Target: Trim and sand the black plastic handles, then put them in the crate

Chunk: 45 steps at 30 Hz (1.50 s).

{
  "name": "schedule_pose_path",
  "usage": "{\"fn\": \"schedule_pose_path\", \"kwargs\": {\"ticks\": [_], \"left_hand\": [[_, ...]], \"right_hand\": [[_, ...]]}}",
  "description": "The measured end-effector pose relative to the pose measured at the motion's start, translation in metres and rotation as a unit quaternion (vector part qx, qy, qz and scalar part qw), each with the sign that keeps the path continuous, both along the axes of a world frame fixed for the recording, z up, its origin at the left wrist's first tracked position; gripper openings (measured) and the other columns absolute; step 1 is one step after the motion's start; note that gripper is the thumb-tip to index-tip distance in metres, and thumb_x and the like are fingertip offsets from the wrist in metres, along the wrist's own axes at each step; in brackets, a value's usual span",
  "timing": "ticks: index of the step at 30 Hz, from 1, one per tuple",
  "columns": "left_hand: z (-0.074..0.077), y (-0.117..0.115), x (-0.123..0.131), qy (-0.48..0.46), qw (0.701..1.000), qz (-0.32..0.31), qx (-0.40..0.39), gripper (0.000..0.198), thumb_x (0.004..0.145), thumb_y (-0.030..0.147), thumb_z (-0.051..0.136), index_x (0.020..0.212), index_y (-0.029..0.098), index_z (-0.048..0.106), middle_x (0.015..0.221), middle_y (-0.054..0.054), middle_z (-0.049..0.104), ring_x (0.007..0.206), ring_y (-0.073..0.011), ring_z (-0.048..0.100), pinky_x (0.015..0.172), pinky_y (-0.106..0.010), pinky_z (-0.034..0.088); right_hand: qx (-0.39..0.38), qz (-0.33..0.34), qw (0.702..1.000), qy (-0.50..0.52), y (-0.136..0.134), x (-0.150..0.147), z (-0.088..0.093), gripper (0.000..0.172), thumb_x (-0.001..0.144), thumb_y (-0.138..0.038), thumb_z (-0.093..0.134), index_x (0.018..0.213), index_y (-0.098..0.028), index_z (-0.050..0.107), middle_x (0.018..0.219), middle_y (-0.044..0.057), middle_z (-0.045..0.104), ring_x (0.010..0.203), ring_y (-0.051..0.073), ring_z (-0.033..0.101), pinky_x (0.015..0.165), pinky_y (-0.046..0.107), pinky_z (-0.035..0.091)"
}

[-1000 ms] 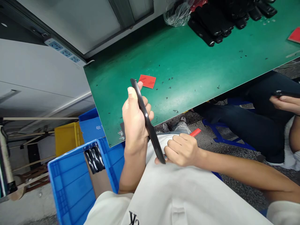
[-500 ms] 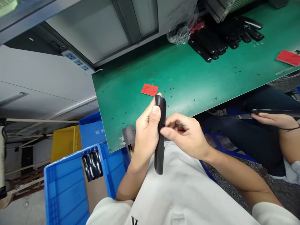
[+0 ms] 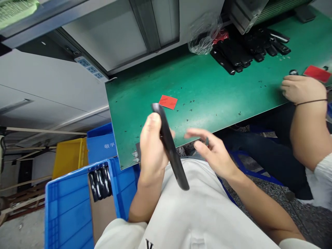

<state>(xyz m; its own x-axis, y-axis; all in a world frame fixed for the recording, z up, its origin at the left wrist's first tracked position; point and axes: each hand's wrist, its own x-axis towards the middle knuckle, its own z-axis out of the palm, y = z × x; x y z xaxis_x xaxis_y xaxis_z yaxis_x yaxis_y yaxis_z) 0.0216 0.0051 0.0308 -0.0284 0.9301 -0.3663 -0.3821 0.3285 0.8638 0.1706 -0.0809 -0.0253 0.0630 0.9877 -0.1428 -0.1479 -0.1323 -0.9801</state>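
A long, slim black plastic piece (image 3: 172,148), with a shape like a handle, slants across in front of my white shirt. My left hand (image 3: 153,145) grips its upper half, thumb along the near side. To the right, apart from the piece, my right hand (image 3: 214,148) has its thumb and fingers spread and slightly bent. A small dark spot shows between those fingers, too small and blurred to name. Just beyond the top end of the piece, a red card (image 3: 168,102) with writing lies on the green table (image 3: 207,93).
More black pieces (image 3: 230,57) lie at the back beside clear plastic wrap (image 3: 204,34). A blue crate (image 3: 70,211) at lower left holds several black pieces (image 3: 100,183). At right, a co-worker's hand (image 3: 303,89) is over the table near another red card (image 3: 316,73). Dark scraps dot the tabletop.
My right hand has come off the black piece and moved right. My left hand has shifted left and tilted the piece. The co-worker's hand has risen from the lap to the table.
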Motion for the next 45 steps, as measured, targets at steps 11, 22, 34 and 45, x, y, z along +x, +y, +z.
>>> {"fn": "schedule_pose_path", "kwargs": {"ticks": [11,22,34,45], "left_hand": [[-0.021,0.027,-0.021,-0.083,0.984,0.155,-0.018,0.021,0.084,0.010,0.065,0.088,0.020,0.048,0.093,0.000,0.064,0.071,-0.0074,0.065,0.064,-0.020,0.051],[-0.010,0.015,-0.022,-0.032,0.978,0.205,0.035,0.024,0.085,0.013,0.062,0.098,0.026,0.046,0.091,0.005,0.059,0.070,-0.0094,0.059,0.063,-0.025,0.048],[-0.007,0.017,-0.014,-0.057,0.974,0.194,0.104,0.013,0.102,0.031,0.054,0.108,0.028,0.043,0.093,0.002,0.059,0.071,-0.0118,0.059,0.062,-0.025,0.051],[-0.018,0.017,0.004,-0.041,0.973,0.163,0.160,0.023,0.109,0.046,0.049,0.126,0.032,0.049,0.104,-0.003,0.071,0.082,-0.0157,0.070,0.072,-0.030,0.062]], "right_hand": [[-0.135,0.172,0.895,0.390,-0.010,-0.023,0.021,0.051,0.102,-0.058,0.055,0.092,-0.013,0.077,0.070,0.007,0.077,0.038,0.003,0.014,0.041,0.025,0.015],[-0.154,0.170,0.870,0.437,-0.009,-0.022,0.023,0.051,0.101,-0.057,0.054,0.105,-0.013,0.080,0.063,0.002,0.073,0.037,0.003,0.017,0.042,0.025,0.015],[-0.224,0.127,0.838,0.481,-0.004,-0.015,0.007,0.036,0.092,-0.048,0.069,0.093,-0.013,0.081,0.046,-0.005,0.054,0.040,0.004,0.018,0.042,0.019,0.022],[-0.303,0.095,0.840,0.440,0.018,0.008,-0.020,0.036,0.083,-0.053,0.075,0.075,-0.018,0.075,0.042,-0.011,0.029,0.043,0.005,0.012,0.041,0.018,0.020]]}}
